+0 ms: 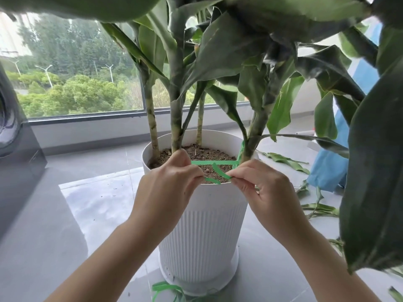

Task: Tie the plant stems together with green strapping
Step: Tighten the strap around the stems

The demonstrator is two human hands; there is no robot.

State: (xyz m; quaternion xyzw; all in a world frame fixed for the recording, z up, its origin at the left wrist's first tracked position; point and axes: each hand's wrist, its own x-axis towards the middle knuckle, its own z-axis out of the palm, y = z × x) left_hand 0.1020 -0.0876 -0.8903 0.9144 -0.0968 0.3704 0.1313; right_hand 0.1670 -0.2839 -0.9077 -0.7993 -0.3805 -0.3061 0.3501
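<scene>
I'm mid-knot over the white pot: my left hand and right hand each pinch an end of the green strapping, looped round the right-hand stem. Next, I judge, pull both ends snug.

grey tiled floor; wide window, trees outside, daylight.

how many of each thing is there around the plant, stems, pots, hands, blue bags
stems rising from the soil: 5, e.g.
white pot: 1
hands: 2, left hand and right hand
blue bag: 1
total: 9
</scene>
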